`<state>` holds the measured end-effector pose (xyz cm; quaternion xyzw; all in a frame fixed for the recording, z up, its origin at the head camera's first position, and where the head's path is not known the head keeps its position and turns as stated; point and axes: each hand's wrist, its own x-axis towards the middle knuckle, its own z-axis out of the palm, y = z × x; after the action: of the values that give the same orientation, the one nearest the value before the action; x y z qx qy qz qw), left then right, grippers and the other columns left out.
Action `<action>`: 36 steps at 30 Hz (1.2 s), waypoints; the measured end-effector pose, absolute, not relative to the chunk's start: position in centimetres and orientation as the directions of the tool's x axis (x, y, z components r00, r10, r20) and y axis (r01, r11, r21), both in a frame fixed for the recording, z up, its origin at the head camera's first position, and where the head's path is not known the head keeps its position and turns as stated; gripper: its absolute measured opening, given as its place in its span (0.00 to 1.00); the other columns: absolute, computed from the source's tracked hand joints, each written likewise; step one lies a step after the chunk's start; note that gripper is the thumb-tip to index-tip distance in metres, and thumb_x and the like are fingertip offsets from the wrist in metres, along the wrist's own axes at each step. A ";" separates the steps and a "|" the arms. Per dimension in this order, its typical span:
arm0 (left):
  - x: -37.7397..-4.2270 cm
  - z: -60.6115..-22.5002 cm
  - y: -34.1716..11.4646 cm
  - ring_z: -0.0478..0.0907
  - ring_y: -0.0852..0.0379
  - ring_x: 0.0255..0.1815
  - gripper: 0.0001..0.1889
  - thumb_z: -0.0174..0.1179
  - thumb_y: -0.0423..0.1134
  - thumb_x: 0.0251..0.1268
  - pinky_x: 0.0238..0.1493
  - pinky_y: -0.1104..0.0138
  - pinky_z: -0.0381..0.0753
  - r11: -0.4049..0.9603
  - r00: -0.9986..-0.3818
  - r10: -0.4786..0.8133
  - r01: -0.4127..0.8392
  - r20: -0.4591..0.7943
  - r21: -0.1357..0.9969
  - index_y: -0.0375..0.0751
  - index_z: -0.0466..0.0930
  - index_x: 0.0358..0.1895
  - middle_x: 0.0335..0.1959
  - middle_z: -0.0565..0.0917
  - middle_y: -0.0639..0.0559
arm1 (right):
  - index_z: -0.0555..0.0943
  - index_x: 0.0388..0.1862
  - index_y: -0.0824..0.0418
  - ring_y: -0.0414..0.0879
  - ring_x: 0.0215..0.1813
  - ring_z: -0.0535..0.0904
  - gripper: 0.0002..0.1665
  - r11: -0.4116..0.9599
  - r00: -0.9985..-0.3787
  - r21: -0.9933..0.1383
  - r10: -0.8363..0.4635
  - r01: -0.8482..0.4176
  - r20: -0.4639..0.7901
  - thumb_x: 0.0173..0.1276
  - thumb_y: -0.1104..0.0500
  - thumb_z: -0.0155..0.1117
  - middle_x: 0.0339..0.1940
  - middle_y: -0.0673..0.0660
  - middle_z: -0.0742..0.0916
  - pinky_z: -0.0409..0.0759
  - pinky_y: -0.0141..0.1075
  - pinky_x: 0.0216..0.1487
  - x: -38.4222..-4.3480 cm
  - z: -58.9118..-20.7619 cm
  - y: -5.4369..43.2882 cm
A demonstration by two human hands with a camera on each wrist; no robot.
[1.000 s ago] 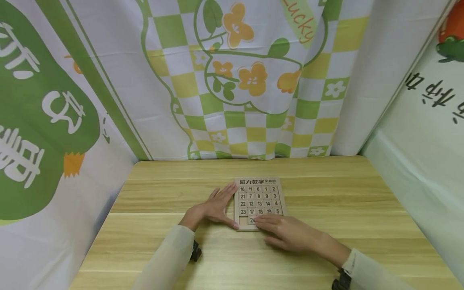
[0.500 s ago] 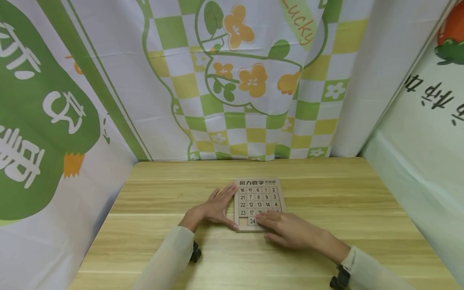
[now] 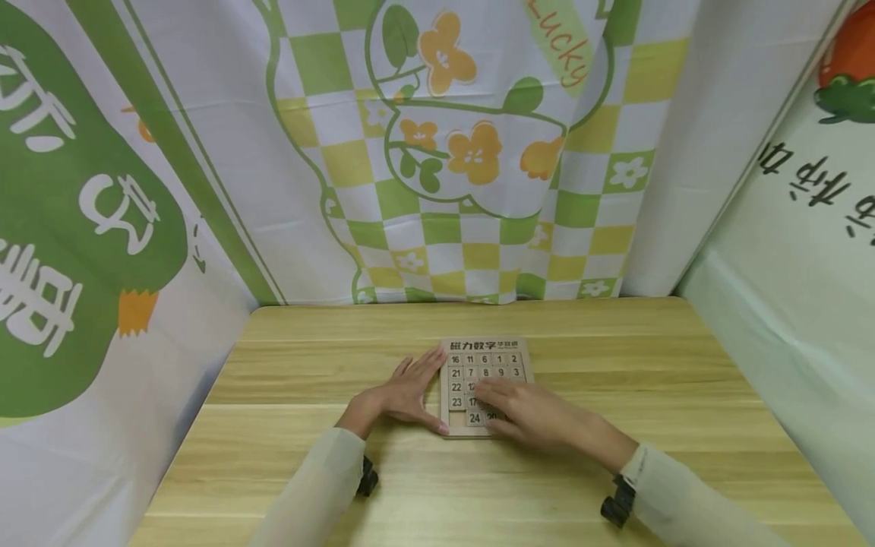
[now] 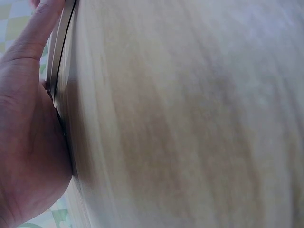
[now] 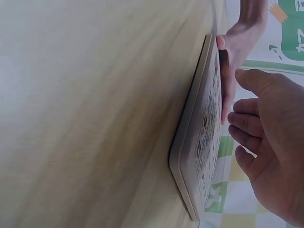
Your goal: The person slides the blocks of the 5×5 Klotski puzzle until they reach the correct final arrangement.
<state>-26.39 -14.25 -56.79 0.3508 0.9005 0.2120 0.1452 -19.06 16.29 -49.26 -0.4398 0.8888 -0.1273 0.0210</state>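
So there's this wooden slide puzzle [image 3: 483, 346] lying flat on the wood-grain table [image 3: 615, 365], roughly centred side to side. Header says 磁力数字, with smaller characters after it that are too fuzzy for me. On the number tiles [image 3: 484, 359] I can read 16, 11, 6, 1, 2 up top, then 21, 7, 8, 9, 3, and 24 and 20 in the bottom row. The cloth backdrop [image 3: 447, 171] has "Lucky" in orange, plus big white Chinese characters on the left panel.

Left hand [image 3: 399, 393] is spread wide along the puzzle's left edge, thumb at the lower corner. Right hand [image 3: 547, 414] is over the lower tiles, fingers loosely bent, gripping nothing; can't tell if they're touching.

The head view has the bottom-right corner covered, but the right wrist view shows what looks like a 10 there, plus the frame's side. Left wrist view is mostly tabletop.
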 end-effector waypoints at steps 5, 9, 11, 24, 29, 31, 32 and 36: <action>-26.4 -57.0 -14.3 0.31 0.51 0.89 0.78 0.69 0.83 0.44 0.85 0.42 0.30 0.674 -0.717 0.686 0.566 -0.119 0.474 0.48 0.31 0.88 0.89 0.31 0.52 | 0.71 0.78 0.67 0.65 0.77 0.72 0.35 0.575 -0.607 -0.249 -0.792 -0.779 0.068 0.83 0.48 0.60 0.77 0.67 0.76 0.71 0.59 0.77 -20.4 -49.2 15.4; -26.2 -56.3 -14.2 0.32 0.50 0.90 0.77 0.69 0.83 0.44 0.86 0.41 0.30 0.669 -0.714 0.688 0.556 -0.128 0.494 0.46 0.33 0.88 0.90 0.34 0.49 | 0.70 0.79 0.67 0.64 0.78 0.71 0.36 0.599 -0.628 -0.247 -0.777 -0.762 0.055 0.83 0.47 0.59 0.78 0.66 0.75 0.70 0.58 0.78 -21.0 -49.4 14.9; -26.1 -55.9 -14.1 0.33 0.48 0.90 0.77 0.67 0.84 0.45 0.85 0.40 0.30 0.663 -0.709 0.693 0.555 -0.130 0.502 0.44 0.34 0.88 0.90 0.35 0.47 | 0.70 0.79 0.67 0.64 0.78 0.71 0.36 0.606 -0.635 -0.245 -0.770 -0.757 0.059 0.83 0.46 0.60 0.79 0.66 0.75 0.70 0.58 0.78 -21.3 -49.5 14.6; -25.6 -54.7 -14.0 0.31 0.48 0.90 0.77 0.68 0.82 0.47 0.85 0.41 0.29 0.666 -0.707 0.688 0.526 -0.164 0.528 0.44 0.32 0.88 0.90 0.32 0.48 | 0.68 0.80 0.71 0.65 0.79 0.70 0.38 0.614 -0.642 -0.240 -0.764 -0.752 0.057 0.84 0.47 0.58 0.79 0.69 0.74 0.67 0.57 0.80 -23.1 -50.2 12.9; -25.8 -54.8 -14.0 0.30 0.49 0.89 0.77 0.68 0.83 0.47 0.85 0.41 0.28 0.661 -0.700 0.695 0.533 -0.164 0.529 0.44 0.31 0.88 0.89 0.32 0.49 | 0.67 0.80 0.70 0.63 0.80 0.69 0.39 0.629 -0.652 -0.219 -0.756 -0.746 0.047 0.84 0.45 0.57 0.79 0.68 0.73 0.67 0.56 0.80 -23.3 -50.5 12.6; -25.8 -54.8 -14.0 0.31 0.48 0.90 0.77 0.68 0.83 0.47 0.85 0.40 0.28 0.657 -0.699 0.697 0.533 -0.161 0.533 0.44 0.32 0.88 0.90 0.32 0.48 | 0.67 0.80 0.70 0.63 0.80 0.69 0.39 0.633 -0.653 -0.209 -0.756 -0.745 0.041 0.84 0.44 0.57 0.79 0.67 0.73 0.67 0.55 0.80 -23.4 -50.6 12.6; -25.8 -54.8 -14.0 0.31 0.48 0.90 0.77 0.67 0.83 0.47 0.85 0.40 0.28 0.658 -0.699 0.696 0.532 -0.162 0.532 0.44 0.32 0.88 0.90 0.32 0.48 | 0.67 0.80 0.70 0.63 0.80 0.69 0.39 0.633 -0.653 -0.206 -0.756 -0.746 0.040 0.84 0.44 0.57 0.79 0.67 0.73 0.67 0.55 0.80 -23.3 -50.7 12.5; -25.8 -55.1 -14.1 0.32 0.48 0.90 0.77 0.67 0.84 0.47 0.85 0.39 0.29 0.658 -0.703 0.695 0.536 -0.152 0.529 0.44 0.33 0.88 0.90 0.34 0.48 | 0.68 0.79 0.70 0.64 0.79 0.70 0.38 0.628 -0.648 -0.199 -0.759 -0.752 0.053 0.84 0.45 0.57 0.79 0.68 0.74 0.68 0.56 0.80 -23.2 -50.9 12.4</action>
<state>-25.84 -14.13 -55.10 0.3445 0.8937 0.2292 0.1733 -23.15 12.45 -50.88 -0.4189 0.9021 -0.1022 0.0179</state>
